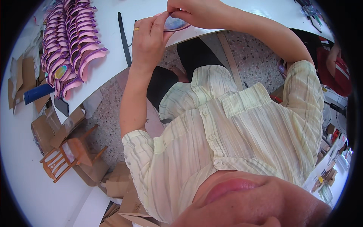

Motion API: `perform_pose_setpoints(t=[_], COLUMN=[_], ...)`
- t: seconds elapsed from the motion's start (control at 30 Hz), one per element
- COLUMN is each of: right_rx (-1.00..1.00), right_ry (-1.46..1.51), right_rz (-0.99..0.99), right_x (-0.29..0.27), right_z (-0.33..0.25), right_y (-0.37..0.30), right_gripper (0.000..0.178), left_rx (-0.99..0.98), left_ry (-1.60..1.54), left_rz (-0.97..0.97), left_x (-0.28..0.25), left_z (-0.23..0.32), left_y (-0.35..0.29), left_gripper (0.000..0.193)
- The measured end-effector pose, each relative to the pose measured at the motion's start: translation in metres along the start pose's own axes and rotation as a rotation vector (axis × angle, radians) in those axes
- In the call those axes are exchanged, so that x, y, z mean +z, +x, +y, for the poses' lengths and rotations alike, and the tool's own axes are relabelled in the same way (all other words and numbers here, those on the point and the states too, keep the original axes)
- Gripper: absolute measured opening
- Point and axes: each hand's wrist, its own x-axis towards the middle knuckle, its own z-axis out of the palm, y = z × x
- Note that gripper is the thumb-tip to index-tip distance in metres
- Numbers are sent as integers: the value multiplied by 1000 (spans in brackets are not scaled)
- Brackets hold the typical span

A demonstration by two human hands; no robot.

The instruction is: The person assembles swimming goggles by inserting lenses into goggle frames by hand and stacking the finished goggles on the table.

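Note:
At the front edge of the white table (206,33), both hands work on a pink-rimmed goggle piece (175,24) with a clear, bluish lens. My left hand (149,42), with a ring on one finger, grips its left side. From the upper right, the bent fingers of my right hand (196,12) close on its upper rim, with the fingertips of both hands almost meeting. The fingers cover part of the rim. A black strap (124,39) lies on the table to the left of my left hand.
Long stacked rows of pink and purple goggle frames (72,41) fill the table's left part, one with a yellowish lens. A dark phone-like slab (61,107) and a blue cylinder (38,94) lie nearby. Cardboard boxes (120,185) and a wooden chair (72,157) stand below. Another person's arm (332,56) shows at right.

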Motion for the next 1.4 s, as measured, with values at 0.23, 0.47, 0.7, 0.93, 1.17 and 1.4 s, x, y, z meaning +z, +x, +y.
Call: perform_pose_setpoints(t=[0.23,0.47,0.7,0.93,1.17,1.4], right_rx=[63,-15,-26,11,161,181], right_ry=[66,109,151,34,-5,170], right_rz=[170,-89,-123,157,290,191], right_x=[-18,-36,-30,-26,8,7], right_z=[-6,25,34,24,21,26], right_y=[-23,-33,-36,-60,-77,-75], right_gripper=[14,13,16,58,60,71], left_rx=[-77,11,-123,-404,-543,-537], left_ry=[-60,-104,-124,-208,-400,-268], left_rz=[31,-12,-114,-159,-126,-180], left_x=[6,3,1,-1,9,2], left_z=[-4,-9,-7,3,12,21], left_y=[-10,-10,-5,-11,-17,-17], left_gripper=[67,68,62,63,66,72])
